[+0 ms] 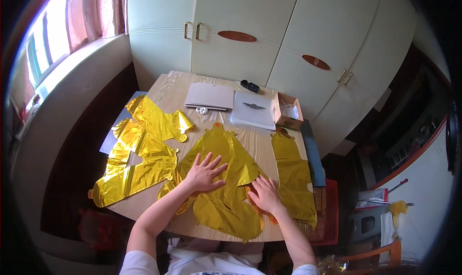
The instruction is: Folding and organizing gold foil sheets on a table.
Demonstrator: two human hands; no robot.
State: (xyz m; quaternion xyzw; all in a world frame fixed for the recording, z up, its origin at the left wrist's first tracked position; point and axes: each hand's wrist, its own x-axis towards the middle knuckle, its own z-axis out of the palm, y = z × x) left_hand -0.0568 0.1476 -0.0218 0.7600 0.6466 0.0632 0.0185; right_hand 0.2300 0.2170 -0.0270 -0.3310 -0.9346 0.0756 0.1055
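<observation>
A flat, uninflated gold foil balloon [221, 152] lies spread on the wooden table in front of me. On its left half rests my left hand [204, 175], palm down with the fingers spread. My right hand [265, 194] lies at its right edge, fingers stretched out; part of the foil beneath is hidden. Several more flat gold foil pieces surround it: a large crinkled one [144, 171] on the left, another piece [159, 118] behind that, and a long folded one [293, 174] to the right. A bit of orange-red shows near my right hand.
Toward the back of the table [166, 85] are a stack of greyish boards [209, 94], clear plastic sleeves [252, 112], a cardboard box [288, 110] with clear items and a black object [250, 86]. Small white rolls [201, 110] sit before the boards. Pale cabinets [231, 15] stand behind.
</observation>
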